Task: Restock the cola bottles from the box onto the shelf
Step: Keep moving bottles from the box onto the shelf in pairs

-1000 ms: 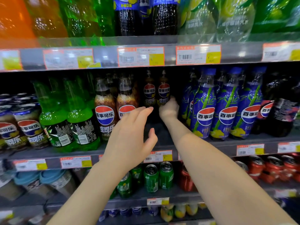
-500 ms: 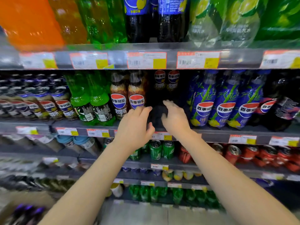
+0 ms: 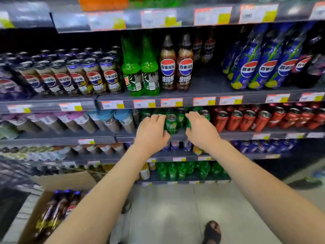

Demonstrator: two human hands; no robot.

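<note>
Your hands are both empty, palm-down and side by side with a gap between them. The left hand (image 3: 151, 133) and right hand (image 3: 201, 132) have loosely spread, slightly bent fingers. They are in front of a row of glossy green cans (image 3: 171, 122), and the blur makes it hard to tell whether any fingertip touches one. At twelve o'clock from your hands, two slim-necked plastic cola bottles (image 3: 176, 65) with dark brown contents stand upright at the front of the grey metal shelf (image 3: 204, 91). Rounded green bottles (image 3: 140, 67) touch them at nine o'clock. At seven o'clock, the open cardboard box (image 3: 58, 181) sits on the pale smooth floor (image 3: 167, 208), with boxed bottles (image 3: 58, 208) packed close together inside.
</note>
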